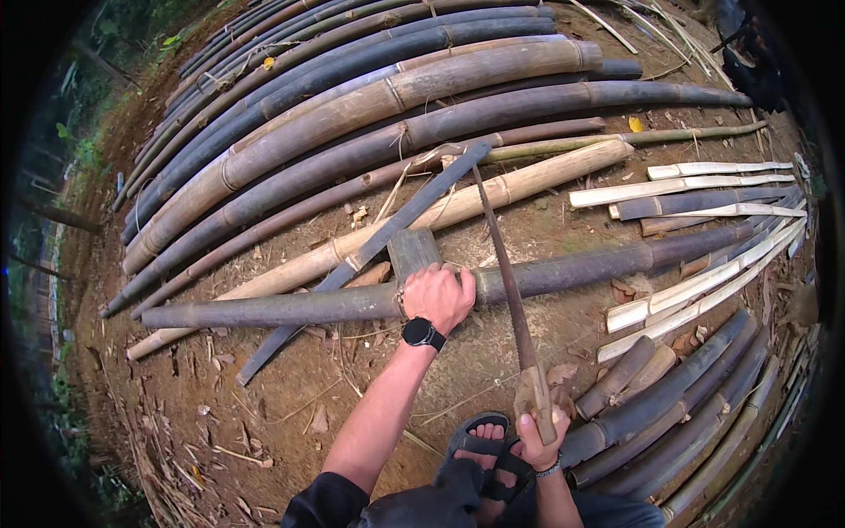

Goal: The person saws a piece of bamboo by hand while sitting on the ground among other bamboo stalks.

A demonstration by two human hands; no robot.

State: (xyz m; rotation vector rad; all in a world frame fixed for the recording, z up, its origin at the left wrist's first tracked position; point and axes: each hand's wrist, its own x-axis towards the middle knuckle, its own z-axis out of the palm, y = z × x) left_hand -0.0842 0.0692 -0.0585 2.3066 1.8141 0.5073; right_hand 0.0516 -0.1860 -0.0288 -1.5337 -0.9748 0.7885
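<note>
My left hand (437, 297), with a black watch at its wrist, is wrapped over the top of a dark bamboo pole (581, 272). The pole lies crosswise in front of me. My right hand (539, 436) is closed round the wooden handle of a handsaw (506, 264). Its long, narrow, rusty-brown blade points away from me and crosses the pole just right of my left hand. Whether the blade touches the pole I cannot tell. A flat, dark wooden block (413, 251) shows behind my left hand, partly hidden by the pole.
A dark bamboo slat (400, 220) slants across a pale bamboo pole (528, 182). Beyond lie several long bamboo poles (326, 116) side by side. At right are pale split strips (678, 299) and shorter bamboo lengths (660, 405). My sandalled feet (480, 444) stand near the saw handle.
</note>
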